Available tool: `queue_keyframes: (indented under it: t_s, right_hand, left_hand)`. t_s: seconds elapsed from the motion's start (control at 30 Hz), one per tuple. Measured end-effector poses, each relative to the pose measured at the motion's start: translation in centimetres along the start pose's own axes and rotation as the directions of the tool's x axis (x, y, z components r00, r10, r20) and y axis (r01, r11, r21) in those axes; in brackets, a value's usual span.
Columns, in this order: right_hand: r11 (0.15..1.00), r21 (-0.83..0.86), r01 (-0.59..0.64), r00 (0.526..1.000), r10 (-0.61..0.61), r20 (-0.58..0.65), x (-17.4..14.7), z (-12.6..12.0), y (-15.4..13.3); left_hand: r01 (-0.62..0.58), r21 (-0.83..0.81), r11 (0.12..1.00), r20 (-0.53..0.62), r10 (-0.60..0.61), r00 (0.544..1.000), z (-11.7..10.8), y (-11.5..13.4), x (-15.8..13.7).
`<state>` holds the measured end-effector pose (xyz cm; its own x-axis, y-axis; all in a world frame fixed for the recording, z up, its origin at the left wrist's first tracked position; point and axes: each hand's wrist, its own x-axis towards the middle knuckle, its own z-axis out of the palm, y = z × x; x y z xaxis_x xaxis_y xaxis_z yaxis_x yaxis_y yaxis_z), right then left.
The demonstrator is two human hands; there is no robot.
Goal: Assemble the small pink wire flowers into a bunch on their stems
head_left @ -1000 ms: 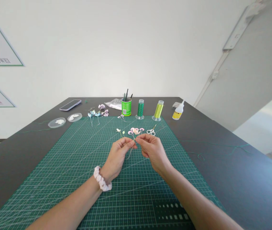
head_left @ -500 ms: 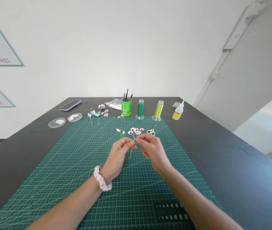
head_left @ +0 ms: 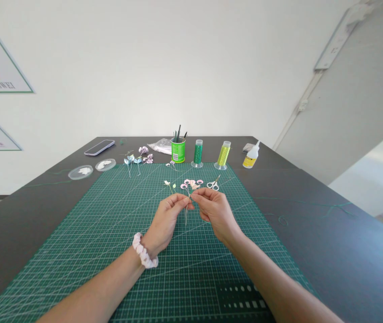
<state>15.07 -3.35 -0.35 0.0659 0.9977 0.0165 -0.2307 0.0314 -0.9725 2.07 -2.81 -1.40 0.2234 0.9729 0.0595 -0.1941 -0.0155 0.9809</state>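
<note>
Left of the scissors (head_left: 214,182), the left hand (head_left: 168,216) pinches flower stems (head_left: 186,214); the right hand (head_left: 214,209) pinches tightly, its hold unclear.

A small spray of artificial flowers (head_left: 190,184) is held at its stems where the fingertips of the left hand (head_left: 170,217) and right hand (head_left: 213,209) meet. From that grip, several rounded pink heads fan out between eleven and one o'clock, a paler peach piece among them at twelve. The thin stems draw together into the pinch, and their pale loose ends (head_left: 186,218) trail out at six o'clock, slightly spread. What binds the join is too small to tell.
</note>
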Motion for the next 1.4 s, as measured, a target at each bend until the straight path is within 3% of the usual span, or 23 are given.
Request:
queue_keyframes:
  t_s: [0.67, 1.4]
  right_hand:
    - [1.000, -0.012, 0.007, 1.000, -0.007, -0.014, 0.22, -0.11, 0.49]
    - [1.000, -0.012, 0.016, 1.000, -0.016, -0.024, 0.22, -0.16, 0.33]
  left_hand:
    - [0.087, -0.132, 0.987, 0.022, -0.085, 0.996, 0.03, 0.02, 0.07]
    - [0.114, -0.165, 0.980, 0.040, -0.108, 0.993, 0.13, 0.07, 0.04]
